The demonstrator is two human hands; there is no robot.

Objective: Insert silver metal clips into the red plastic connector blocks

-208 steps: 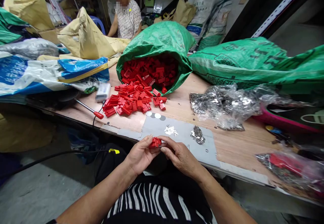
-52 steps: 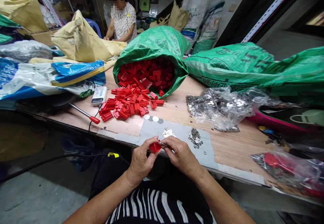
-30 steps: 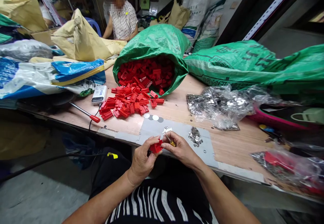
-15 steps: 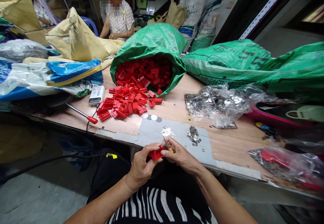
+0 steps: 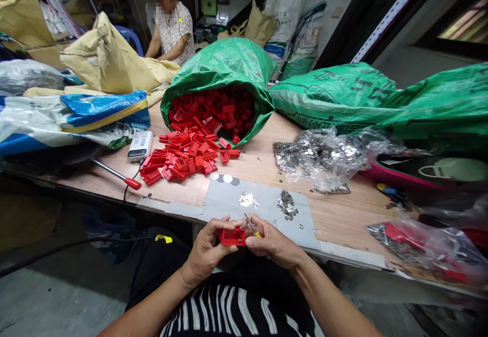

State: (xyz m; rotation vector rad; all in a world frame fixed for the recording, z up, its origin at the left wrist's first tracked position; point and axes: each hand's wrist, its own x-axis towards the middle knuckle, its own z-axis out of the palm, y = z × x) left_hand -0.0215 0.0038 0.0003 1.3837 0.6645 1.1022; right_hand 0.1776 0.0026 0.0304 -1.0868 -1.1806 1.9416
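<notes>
The green sack [image 5: 224, 62] lies open on the table, red parts spilling out. Just before its edge, the left hand [image 5: 208, 245] pinches a red housing [image 5: 233, 237]; the right hand [image 5: 269, 240], fingers curled, grips a yellow-handled tool [image 5: 253, 227] beside it.

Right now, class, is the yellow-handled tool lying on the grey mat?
No, the yellow-handled tool is in the right hand, beside the red part that the left hand holds.

White device [image 5: 140, 146] beside printed bag [image 5: 41, 118], blue chair [image 5: 131, 36] behind tan sack [image 5: 109, 60]
</notes>
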